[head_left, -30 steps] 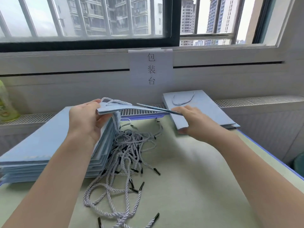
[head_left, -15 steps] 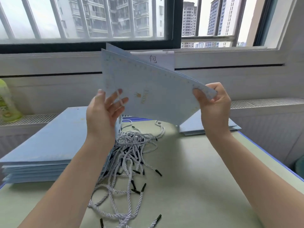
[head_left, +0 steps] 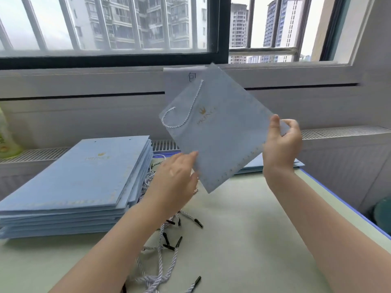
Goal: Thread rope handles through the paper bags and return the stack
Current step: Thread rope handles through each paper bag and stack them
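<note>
1. In the head view, the right hand [head_left: 282, 144] is pinching one corner of a light blue paper bag [head_left: 220, 132] with thumb and curled fingers. This is holding the bag up in the air, tilted, above the worktop [head_left: 243, 240].
2. The left hand [head_left: 177, 178] is touching the bag's lower edge with fairly straight fingers, probably to steady or turn it.
3. A white rope handle [head_left: 182, 113] is hanging in a loop on the bag's front, so this side looks threaded.
4. A tall stack of flat bags [head_left: 80, 176] is lying on the left, close by, likely waiting for handles.
5. Loose ropes with black tips [head_left: 167, 240] are lying in a pile between the arms, easy to reach.
6. A small pile of bags [head_left: 254, 166] is lying behind the held bag, probably the finished ones.
</note>
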Motion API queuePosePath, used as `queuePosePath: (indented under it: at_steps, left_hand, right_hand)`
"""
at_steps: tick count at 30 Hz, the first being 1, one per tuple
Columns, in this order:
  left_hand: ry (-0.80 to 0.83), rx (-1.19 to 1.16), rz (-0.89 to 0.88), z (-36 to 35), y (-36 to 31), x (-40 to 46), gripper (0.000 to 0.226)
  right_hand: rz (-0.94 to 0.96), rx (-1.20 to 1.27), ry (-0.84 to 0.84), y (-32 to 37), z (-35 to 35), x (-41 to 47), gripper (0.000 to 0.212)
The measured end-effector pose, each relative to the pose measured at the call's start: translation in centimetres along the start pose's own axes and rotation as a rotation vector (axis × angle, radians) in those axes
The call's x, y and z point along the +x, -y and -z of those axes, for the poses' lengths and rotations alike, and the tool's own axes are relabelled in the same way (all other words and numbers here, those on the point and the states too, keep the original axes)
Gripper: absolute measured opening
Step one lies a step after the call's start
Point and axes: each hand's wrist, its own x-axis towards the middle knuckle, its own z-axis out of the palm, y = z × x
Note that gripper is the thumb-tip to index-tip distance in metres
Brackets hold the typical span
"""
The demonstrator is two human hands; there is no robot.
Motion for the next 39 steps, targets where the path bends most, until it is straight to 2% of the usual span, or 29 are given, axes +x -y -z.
queuePosePath:
  at_steps: [5,9,11,14,17,19,25,29,32,34,37,39]
  left_hand:
    - [0.184,0.146,0.084,0.0,0.2,-0.3,0.04]
    - [0.291,0.243,0.133,-0.4,0.7,-0.3,0.036]
    - [0.317,0.269,0.139,-0.5,0.9,-0.3,0.036]
    - [0.285,0.293,0.142,-0.3,1.1,-0.2,0.034]
    - [0.279,0.341,0.171,0.0,1.3,-0.2,0.033]
    - [0.306,0.36,0.197,0.1,1.3,-0.2,0.034]
    - [0.311,0.374,0.22,0.2,1.2,-0.2,0.016]
    - [0.288,0.359,0.234,0.3,1.1,-0.3,0.011]
    - [0.263,0.362,0.259,0.3,1.0,-0.2,0.008]
    - [0.26,0.376,0.275,0.3,1.1,-0.2,0.006]
    - [0.264,0.413,0.282,0.1,1.3,-0.2,0.013]
    - [0.222,0.411,0.274,-0.1,1.4,-0.3,0.014]
  right_hand:
    - [-0.34,-0.016,-0.14,-4.4,1.0,1.6,0.023]
    - [-0.444,-0.033,-0.223,-5.3,1.4,2.4,0.036]
    - [-0.478,-0.009,-0.248,-5.6,1.4,3.0,0.034]
    - [-0.516,-0.057,-0.197,-5.6,1.8,3.5,0.022]
    - [-0.57,-0.113,-0.106,-5.7,2.4,3.5,0.027]
    - [-0.534,-0.208,-0.043,-6.2,2.7,3.7,0.031]
    - [-0.422,-0.328,0.058,-6.5,3.4,4.4,0.014]
    - [-0.44,-0.405,0.046,-6.8,3.3,3.9,0.039]
    - [-0.463,-0.488,0.014,-6.3,3.2,3.7,0.045]
    - [-0.393,-0.612,0.008,-5.7,2.9,3.4,0.043]
    - [-0.227,-0.625,-0.006,-4.7,2.4,2.5,0.041]
    - [-0.113,-0.59,0.071,-4.3,2.2,2.1,0.043]
